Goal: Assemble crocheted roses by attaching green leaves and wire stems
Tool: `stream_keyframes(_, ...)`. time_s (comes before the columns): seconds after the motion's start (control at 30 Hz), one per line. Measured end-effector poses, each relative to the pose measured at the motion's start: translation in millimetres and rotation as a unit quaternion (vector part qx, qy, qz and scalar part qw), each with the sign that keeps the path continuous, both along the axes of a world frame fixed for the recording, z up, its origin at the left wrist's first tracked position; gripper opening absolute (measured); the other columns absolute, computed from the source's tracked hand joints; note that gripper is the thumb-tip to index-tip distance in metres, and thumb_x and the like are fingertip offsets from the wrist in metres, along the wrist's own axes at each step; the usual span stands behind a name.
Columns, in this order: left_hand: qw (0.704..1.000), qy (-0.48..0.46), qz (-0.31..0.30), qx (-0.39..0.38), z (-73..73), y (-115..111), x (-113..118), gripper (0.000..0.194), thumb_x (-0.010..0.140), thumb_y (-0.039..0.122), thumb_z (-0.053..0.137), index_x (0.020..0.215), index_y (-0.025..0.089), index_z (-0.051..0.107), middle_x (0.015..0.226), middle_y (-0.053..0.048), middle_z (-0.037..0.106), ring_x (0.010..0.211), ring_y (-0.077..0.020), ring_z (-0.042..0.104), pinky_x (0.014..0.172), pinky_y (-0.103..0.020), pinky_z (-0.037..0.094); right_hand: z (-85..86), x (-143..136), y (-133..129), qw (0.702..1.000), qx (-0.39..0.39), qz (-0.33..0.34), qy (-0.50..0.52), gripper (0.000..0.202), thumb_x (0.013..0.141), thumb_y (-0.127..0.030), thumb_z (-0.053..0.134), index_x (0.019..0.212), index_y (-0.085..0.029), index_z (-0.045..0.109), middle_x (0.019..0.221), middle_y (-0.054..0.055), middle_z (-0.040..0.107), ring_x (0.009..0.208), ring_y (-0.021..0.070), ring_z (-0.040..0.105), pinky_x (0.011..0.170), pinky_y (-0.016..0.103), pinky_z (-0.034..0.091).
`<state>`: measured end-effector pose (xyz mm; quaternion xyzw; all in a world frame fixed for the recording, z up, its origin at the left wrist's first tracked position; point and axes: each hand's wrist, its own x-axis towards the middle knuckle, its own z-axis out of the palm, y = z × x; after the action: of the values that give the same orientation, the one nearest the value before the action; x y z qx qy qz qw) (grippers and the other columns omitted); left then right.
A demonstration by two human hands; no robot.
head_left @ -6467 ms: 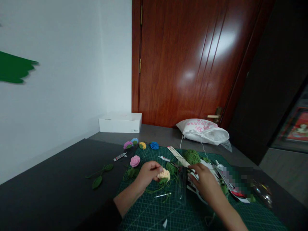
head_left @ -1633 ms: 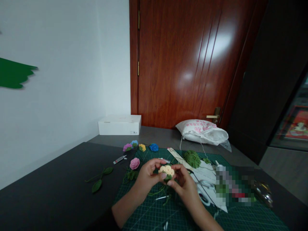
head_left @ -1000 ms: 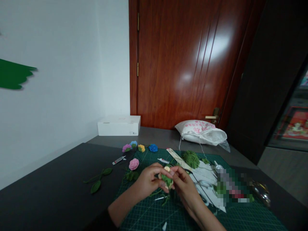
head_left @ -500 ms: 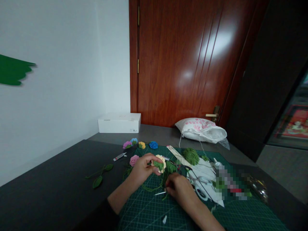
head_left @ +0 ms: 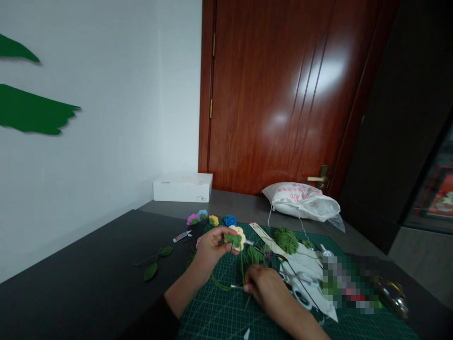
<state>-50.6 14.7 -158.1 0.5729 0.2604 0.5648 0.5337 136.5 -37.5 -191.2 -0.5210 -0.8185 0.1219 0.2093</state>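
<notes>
Between the thumb and fingers of my left hand is a cream crocheted flower, its green underside turned towards me. A green yarn strand hangs from the flower towards my right hand. That hand is closed lower down over the cutting mat, pinching a thin pale rod whose tip sticks out to the left; its kind is not clear. Loops of green yarn lie beneath the hands. Just beyond my right hand is a bunch of green crocheted pieces. A pink flower is mostly hidden behind my left hand.
Blue, yellow and purple crocheted flowers lie behind. A glue tube and a leafy stem are on the left. To the right are a green yarn ball, scissors and paper on the mat. A white box stands behind.
The view has shifted, so the scene sits slightly lower and further right. My left hand has tilted the flower, showing more of its green underside. The rod has turned nearly level.
</notes>
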Motion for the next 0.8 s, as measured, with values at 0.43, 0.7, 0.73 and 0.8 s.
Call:
stream_keyframes(0.43,0.975,-0.061,0.009,0.214,111.8,3,29,0.018,0.072,0.007,0.068,0.088,0.014,0.067,0.100,-0.005,0.058,0.089,-0.0181,0.063,0.070,-0.031,0.063,163.3,30,-1,0.907,0.155,0.043,0.388,0.026,0.088,-0.040,0.062,0.100,-0.017,0.063,0.068,0.001,0.067,0.050,0.0109,0.055,0.048,0.023,0.041)
stream_keyframes(0.7,0.945,-0.074,0.097,0.305,134.1,8,32,0.018,0.070,0.006,0.069,0.085,0.016,0.067,0.101,-0.006,0.058,0.092,-0.0177,0.061,0.081,-0.030,0.057,175.2,20,-7,0.893,0.387,-0.030,0.228,0.010,0.089,-0.023,0.061,0.083,-0.022,0.068,0.075,0.002,0.063,0.061,0.0137,0.056,0.054,0.025,0.043)
stream_keyframes(0.73,0.942,-0.071,0.102,0.311,134.9,8,31,0.017,0.071,0.007,0.070,0.085,0.016,0.067,0.101,-0.006,0.058,0.093,-0.0183,0.061,0.082,-0.031,0.057,174.8,19,-8,0.891,0.398,-0.033,0.215,0.010,0.089,-0.022,0.060,0.083,-0.022,0.068,0.073,0.001,0.061,0.059,0.0135,0.055,0.053,0.025,0.042)
stream_keyframes(0.8,0.940,-0.063,0.104,0.319,134.4,8,28,0.016,0.071,0.008,0.071,0.085,0.017,0.067,0.101,-0.006,0.058,0.094,-0.0192,0.061,0.082,-0.032,0.056,173.4,15,-10,0.889,0.410,-0.037,0.202,0.009,0.089,-0.022,0.060,0.086,-0.023,0.069,0.069,-0.001,0.058,0.056,0.0130,0.053,0.051,0.025,0.040)
